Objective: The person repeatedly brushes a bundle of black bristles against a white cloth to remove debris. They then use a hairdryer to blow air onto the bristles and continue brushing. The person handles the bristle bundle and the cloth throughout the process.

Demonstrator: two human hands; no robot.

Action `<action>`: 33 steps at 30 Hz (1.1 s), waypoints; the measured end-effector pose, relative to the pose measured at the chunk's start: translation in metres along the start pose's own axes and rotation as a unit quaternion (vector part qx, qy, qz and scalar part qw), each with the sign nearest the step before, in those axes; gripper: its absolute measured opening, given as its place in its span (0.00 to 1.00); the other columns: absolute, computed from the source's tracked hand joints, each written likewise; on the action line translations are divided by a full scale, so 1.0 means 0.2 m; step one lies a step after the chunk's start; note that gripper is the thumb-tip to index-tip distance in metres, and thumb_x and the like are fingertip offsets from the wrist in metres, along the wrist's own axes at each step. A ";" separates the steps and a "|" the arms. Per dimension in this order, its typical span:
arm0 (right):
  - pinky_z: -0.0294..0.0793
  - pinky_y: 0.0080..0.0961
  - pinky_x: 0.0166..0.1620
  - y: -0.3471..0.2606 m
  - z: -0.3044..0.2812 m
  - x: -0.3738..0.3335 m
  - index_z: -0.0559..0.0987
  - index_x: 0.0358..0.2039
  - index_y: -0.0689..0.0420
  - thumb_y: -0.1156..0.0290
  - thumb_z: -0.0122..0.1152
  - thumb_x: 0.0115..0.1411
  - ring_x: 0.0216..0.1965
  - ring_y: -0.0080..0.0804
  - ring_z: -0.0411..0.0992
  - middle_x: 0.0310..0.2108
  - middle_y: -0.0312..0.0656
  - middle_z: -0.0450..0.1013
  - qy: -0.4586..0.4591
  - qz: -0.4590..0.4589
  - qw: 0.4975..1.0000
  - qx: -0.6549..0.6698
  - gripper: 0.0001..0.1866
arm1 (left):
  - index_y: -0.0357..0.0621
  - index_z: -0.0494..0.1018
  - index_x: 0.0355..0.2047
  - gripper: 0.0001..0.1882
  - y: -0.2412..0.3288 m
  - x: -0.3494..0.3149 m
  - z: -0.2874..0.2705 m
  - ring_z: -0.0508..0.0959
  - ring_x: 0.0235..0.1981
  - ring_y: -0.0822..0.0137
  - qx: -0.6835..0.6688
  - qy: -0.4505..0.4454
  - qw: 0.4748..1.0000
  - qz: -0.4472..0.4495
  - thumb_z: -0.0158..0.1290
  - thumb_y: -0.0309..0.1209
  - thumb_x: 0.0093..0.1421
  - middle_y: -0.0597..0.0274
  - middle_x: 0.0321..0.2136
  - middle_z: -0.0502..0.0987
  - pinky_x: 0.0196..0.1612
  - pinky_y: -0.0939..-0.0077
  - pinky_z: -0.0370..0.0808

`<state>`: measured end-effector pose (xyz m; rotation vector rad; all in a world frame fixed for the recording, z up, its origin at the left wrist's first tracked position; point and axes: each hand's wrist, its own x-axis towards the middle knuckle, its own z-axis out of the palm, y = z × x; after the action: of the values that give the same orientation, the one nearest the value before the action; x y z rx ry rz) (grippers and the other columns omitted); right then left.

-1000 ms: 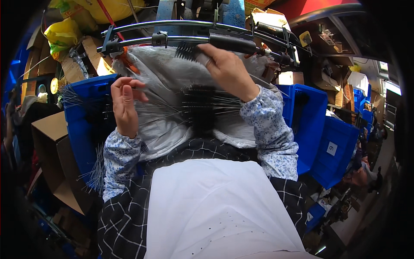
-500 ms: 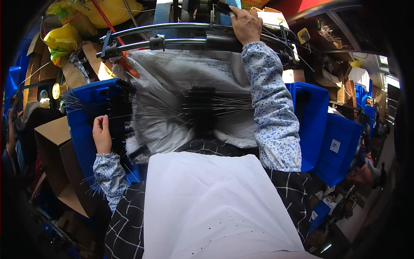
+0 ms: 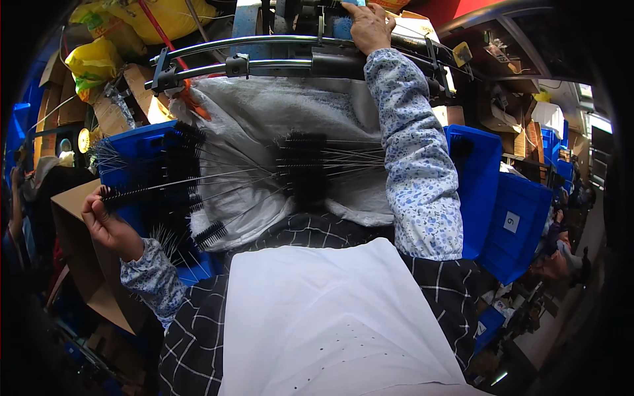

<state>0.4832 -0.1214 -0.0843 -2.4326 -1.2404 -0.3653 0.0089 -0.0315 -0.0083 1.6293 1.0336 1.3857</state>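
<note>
At the left, my left hand [image 3: 109,224] pinches the black bristled end of a tube brush [image 3: 142,193]. The brush's thin wire stem reaches right across a pale cloth sheet [image 3: 244,112]. On my lap and that sheet lies a bundle of similar black brushes [image 3: 307,165], their wire stems fanned to the right. More brushes fill a blue bin [image 3: 135,142] beside my left arm. My right hand [image 3: 371,30] is up at the machine [image 3: 290,41], its fingers curled at the top edge near a blue part; what they grip is hidden.
Two steel rods [image 3: 205,49] with black clamps run across in front of me. On the right stand blue bins [image 3: 475,191]. An open cardboard box [image 3: 92,264] sits beyond my left arm, and yellow bags [image 3: 96,63] lie at the far left.
My left hand has moved left and now holds a brush by its bristles, drawn out from the others. My right hand has shifted slightly up and left; the black bristles near it no longer show.
</note>
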 end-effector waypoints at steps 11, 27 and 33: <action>0.57 0.39 0.45 0.12 -0.07 -0.16 0.70 0.45 0.51 0.61 0.51 0.49 0.42 0.36 0.65 0.41 0.41 0.68 0.022 0.065 0.997 -0.032 0.21 | 0.31 0.68 0.32 0.09 0.16 0.16 -0.16 0.72 0.34 0.66 -0.073 0.101 0.982 0.142 0.43 0.27 0.57 0.53 0.33 0.70 0.38 0.76 0.72; 0.60 0.44 0.42 -0.20 0.00 -0.10 0.71 0.43 0.54 0.64 0.52 0.48 0.42 0.38 0.67 0.41 0.42 0.69 0.004 0.070 0.997 0.022 0.20 | 0.36 0.71 0.31 0.08 0.20 0.14 -0.12 0.73 0.32 0.60 0.436 0.135 0.833 0.314 0.51 0.19 0.47 0.56 0.27 0.72 0.35 0.73 0.71; 0.59 0.41 0.42 -0.35 0.03 -0.08 0.71 0.43 0.54 0.63 0.50 0.50 0.41 0.37 0.67 0.40 0.42 0.69 0.032 0.049 0.998 0.015 0.19 | 0.30 0.67 0.30 0.06 0.23 0.11 0.01 0.72 0.33 0.68 0.373 0.123 0.873 0.289 0.44 0.22 0.55 0.54 0.33 0.69 0.35 0.79 0.72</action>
<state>0.4176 -0.0932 -0.0814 -2.4269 -1.0866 -0.3913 0.0185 -0.0295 0.0413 2.5320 1.4149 1.7257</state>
